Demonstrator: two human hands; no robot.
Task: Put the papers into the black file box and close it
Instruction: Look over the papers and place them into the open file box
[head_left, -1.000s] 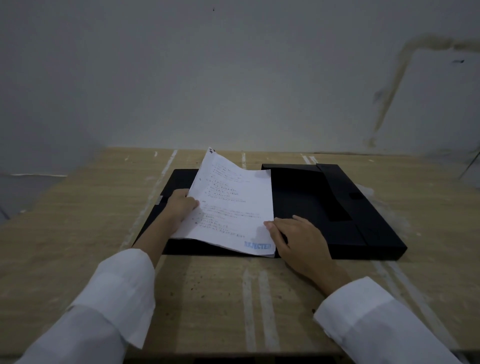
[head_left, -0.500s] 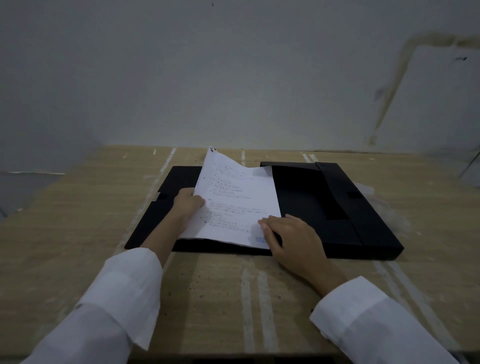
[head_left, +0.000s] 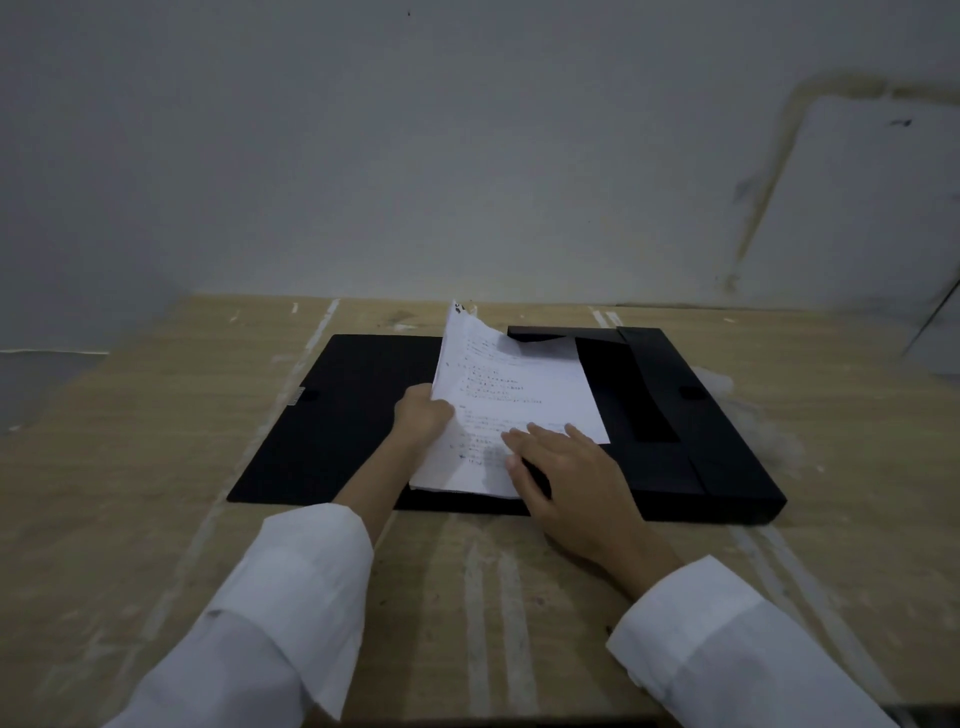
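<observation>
Thin, curling printed papers lie over one flat, matte black file box, open. Left hand pinches their left edge; right hand presses down, fingers spread

Lifted papers screen the file box tray from the left (its right side lies open), table bare around.

Papers over open file box

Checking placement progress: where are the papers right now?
Head view, centre: the papers lie tilted over the open black file box, left edge lifted in the left hand, right hand flat on the near corner.
</observation>
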